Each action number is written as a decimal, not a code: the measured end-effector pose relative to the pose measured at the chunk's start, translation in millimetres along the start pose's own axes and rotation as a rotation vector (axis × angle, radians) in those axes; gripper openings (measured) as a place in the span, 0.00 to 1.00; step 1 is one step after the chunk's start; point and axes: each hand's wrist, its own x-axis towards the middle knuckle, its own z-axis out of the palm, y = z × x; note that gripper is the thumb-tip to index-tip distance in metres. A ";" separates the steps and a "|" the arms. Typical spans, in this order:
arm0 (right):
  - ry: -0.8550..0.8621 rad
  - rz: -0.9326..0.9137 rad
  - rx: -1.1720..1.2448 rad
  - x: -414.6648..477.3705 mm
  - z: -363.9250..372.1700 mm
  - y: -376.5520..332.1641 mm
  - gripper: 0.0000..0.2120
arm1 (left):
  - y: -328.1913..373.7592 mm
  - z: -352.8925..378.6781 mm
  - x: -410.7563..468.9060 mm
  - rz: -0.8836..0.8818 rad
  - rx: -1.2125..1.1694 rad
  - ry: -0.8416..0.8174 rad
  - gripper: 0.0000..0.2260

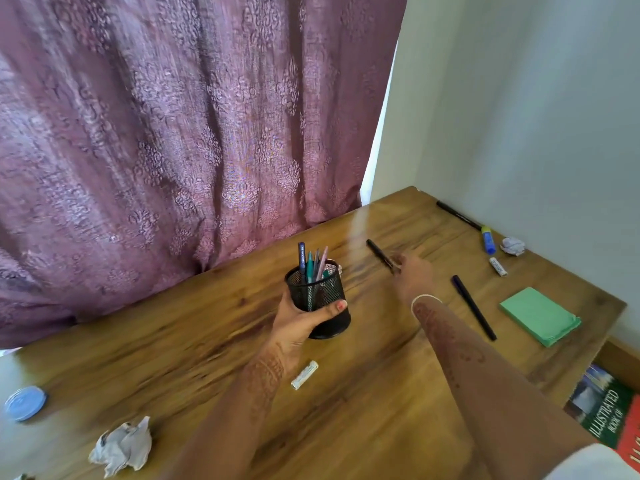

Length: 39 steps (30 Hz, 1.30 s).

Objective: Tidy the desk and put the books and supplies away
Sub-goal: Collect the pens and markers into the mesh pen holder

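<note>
My left hand (pixel 300 320) grips a black mesh pen holder (pixel 320 299) with several pens standing in it, held tilted just above the wooden desk (pixel 207 358). My right hand (pixel 412 277) reaches forward and pinches the near end of a black pen (pixel 379 253) that points away to the left. Another black pen (pixel 473 307) lies to the right of my forearm. A third black pen (pixel 457 214) lies along the wall. A green pad of sticky notes (pixel 540 315) sits near the right edge.
A white eraser (pixel 304 374) lies under my left wrist, another (pixel 498 266) near a blue glue stick (pixel 488 240). Crumpled paper balls (pixel 121 446) (pixel 512 245) sit at front left and back right. A blue lid (pixel 25 403) is far left. Books (pixel 602 407) lie below the desk's right edge. Curtain behind.
</note>
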 end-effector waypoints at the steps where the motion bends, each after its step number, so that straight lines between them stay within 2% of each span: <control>1: -0.041 -0.002 -0.064 4.5 3.5 0.3 0.13 | -1.4 -1.0 2.7 -0.006 0.002 0.000 0.45; 4: -0.114 -0.022 -0.236 15.6 9.1 -4.2 0.11 | -3.8 -3.0 9.3 -0.008 0.023 -0.003 0.45; 8: -0.129 -0.073 -0.414 20.6 9.0 -12.9 0.12 | -2.7 -3.3 12.1 -0.006 0.054 -0.020 0.42; 13: -0.127 -0.103 -0.417 21.0 7.5 -13.5 0.11 | 1.5 -1.8 9.4 0.002 0.064 -0.021 0.38; 15: -0.128 -0.052 -0.260 20.9 6.2 -8.7 0.11 | 1.0 -1.0 7.7 -0.002 0.070 -0.012 0.37; 17: -0.101 0.018 0.017 19.0 2.1 -5.8 0.13 | 0.7 1.4 4.5 -0.004 0.085 -0.002 0.39; 20: -0.067 0.132 0.629 7.0 -15.5 -13.8 0.10 | 1.9 8.0 -2.7 -0.006 0.108 0.007 0.38; 22: -0.104 0.127 0.920 -6.4 -35.3 -21.2 0.08 | 1.9 15.6 -8.8 -0.010 0.114 0.008 0.36; 24: -0.165 0.054 1.023 -23.3 -58.0 -28.0 0.07 | -0.2 24.4 -14.5 -0.011 0.124 0.010 0.37; 27: -0.270 -0.032 1.022 -47.6 -84.8 -33.2 0.08 | -2.7 39.3 -22.0 -0.023 0.144 0.004 0.39; 30: -0.346 -0.126 0.837 -66.4 -99.6 -25.6 0.10 | -7.2 57.3 -30.2 -0.010 0.164 -0.003 0.39; 33: -0.334 -0.184 0.659 -81.8 -109.4 -9.9 0.09 | -14.8 75.3 -38.1 0.006 0.186 -0.038 0.37; 37: -0.296 -0.187 0.647 -92.9 -122.1 13.9 0.05 | -22.9 94.8 -47.2 -0.014 0.204 -0.071 0.45; 39: -0.264 -0.162 0.647 -95.0 -129.3 29.3 0.05 | -26.3 105.2 -53.5 -0.009 0.203 -0.069 0.46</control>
